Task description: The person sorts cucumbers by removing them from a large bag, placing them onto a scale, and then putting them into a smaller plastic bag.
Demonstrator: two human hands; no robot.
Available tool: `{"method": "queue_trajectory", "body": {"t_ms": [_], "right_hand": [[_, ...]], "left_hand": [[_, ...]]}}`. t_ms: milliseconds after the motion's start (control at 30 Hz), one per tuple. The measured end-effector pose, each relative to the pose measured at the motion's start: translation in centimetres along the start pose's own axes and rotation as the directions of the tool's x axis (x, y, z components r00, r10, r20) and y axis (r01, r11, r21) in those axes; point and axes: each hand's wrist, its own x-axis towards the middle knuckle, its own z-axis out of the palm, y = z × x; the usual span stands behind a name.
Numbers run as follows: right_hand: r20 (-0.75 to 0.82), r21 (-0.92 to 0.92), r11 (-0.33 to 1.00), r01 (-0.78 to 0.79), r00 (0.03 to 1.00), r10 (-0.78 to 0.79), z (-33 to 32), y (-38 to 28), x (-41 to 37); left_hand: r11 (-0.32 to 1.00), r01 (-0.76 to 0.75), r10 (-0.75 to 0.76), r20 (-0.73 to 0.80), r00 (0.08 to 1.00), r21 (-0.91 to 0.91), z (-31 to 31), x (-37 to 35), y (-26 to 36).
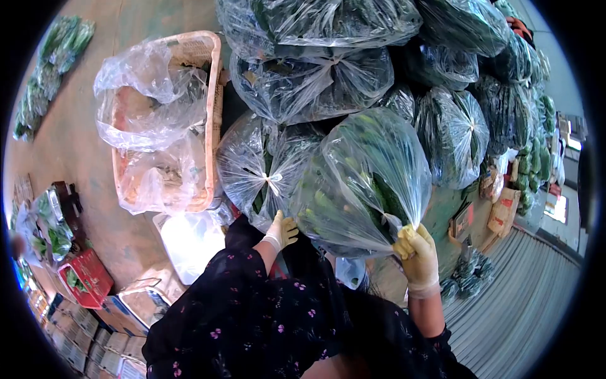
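Observation:
My right hand [418, 256], in a pale glove, is closed round the gathered neck of a large clear plastic bag [369, 177] filled with long green vegetables. To its left, my gloved left hand [282, 232] has its fingers apart and holds nothing. It is near the lower edge of a tied clear bag [268, 170], whose white knot faces up. Behind them, another tied bag [322, 82] of dark green produce lies in the stack.
An orange-rimmed crate [214, 126] lined with loose clear plastic stands at the left. More filled bags [454, 132] are stacked at the right. A red crate [86, 278] sits at the lower left. Bagged greens [53, 72] lie on the floor at far left.

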Motion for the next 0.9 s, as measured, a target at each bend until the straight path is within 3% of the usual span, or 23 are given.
{"method": "queue_trajectory", "body": {"t_ms": [67, 133, 200, 233, 333, 400, 500, 600, 633, 667, 733, 800, 833, 867, 900], "right_hand": [[0.048, -0.014, 1.0, 0.021, 0.999, -0.02, -0.1, -0.3, -0.1], [0.07, 0.001, 1.0, 0.009, 0.998, -0.009, -0.3, -0.4, -0.2], [0.031, -0.035, 0.999, 0.037, 0.999, -0.036, -0.5, -0.3, -0.3], [0.05, -0.045, 0.998, 0.041, 0.998, -0.039, -0.7, -0.4, -0.4], [0.047, -0.081, 0.997, 0.01, 0.999, -0.006, -1.8, -0.4, -0.4], [0.047, -0.052, 0.997, 0.056, 0.997, -0.053, -2.3, -0.7, -0.3], [0.132, 0.048, 0.995, 0.087, 0.987, -0.093, -2.6, -2.3, -0.1], [0.118, 0.146, 0.985, 0.095, 0.987, -0.112, -2.8, -4.4, 0.2], [0.179, 0.174, 0.981, 0.079, 0.978, -0.111, -3.3, -5.1, 0.4], [0.191, 0.174, 0.981, 0.083, 0.975, -0.117, -3.0, -5.5, 0.6], [0.229, 0.309, 0.95, 0.033, 0.967, -0.108, -1.8, -5.9, 1.0], [0.347, 0.396, 0.918, -0.029, 0.93, -0.121, -0.4, -5.9, 2.0], [0.339, 0.358, 0.934, -0.011, 0.933, -0.119, 0.8, -5.2, 2.8], [0.328, 0.322, 0.947, 0.004, 0.938, -0.115, 2.2, -3.9, 3.8], [0.335, 0.304, 0.952, -0.04, 0.94, -0.067, 3.6, -2.3, 5.0]], "left_hand": [[0.98, -0.031, 0.072, 0.207, 0.976, -0.196, 2.3, 2.2, 0.1], [0.953, -0.024, 0.09, 0.204, 0.975, -0.301, 3.9, 3.2, 0.1], [0.837, -0.06, 0.157, 0.133, 0.979, -0.544, 5.2, 3.7, 0.3], [0.828, -0.175, 0.221, 0.022, 0.975, -0.533, 6.1, 3.2, 0.4], [0.758, -0.269, 0.383, 0.07, 0.921, -0.595, 5.7, 5.5, 0.0], [0.76, -0.238, 0.375, 0.109, 0.92, -0.605, 6.7, 3.4, 0.3], [0.745, -0.307, 0.363, -0.026, 0.931, -0.592, 6.9, 1.4, 0.1], [0.791, -0.278, 0.355, 0.04, 0.934, -0.545, 7.3, -2.1, 3.1], [0.785, -0.376, 0.413, -0.036, 0.91, -0.492, 8.9, -5.5, 5.0], [0.792, -0.447, 0.484, -0.017, 0.875, -0.416, 8.9, -6.3, 7.2], [0.822, -0.508, 0.519, -0.031, 0.855, -0.259, 8.7, -9.8, 11.7], [0.827, -0.548, 0.549, -0.027, 0.835, -0.127, 5.8, -8.1, 17.0], [0.828, -0.559, 0.56, 0.035, 0.828, -0.039, 4.2, -8.3, 19.4], [0.849, -0.526, 0.526, -0.009, 0.85, -0.056, 2.9, -7.9, 21.9], [0.812, -0.583, 0.581, -0.061, 0.812, -0.015, 2.8, -8.1, 22.8]]}}
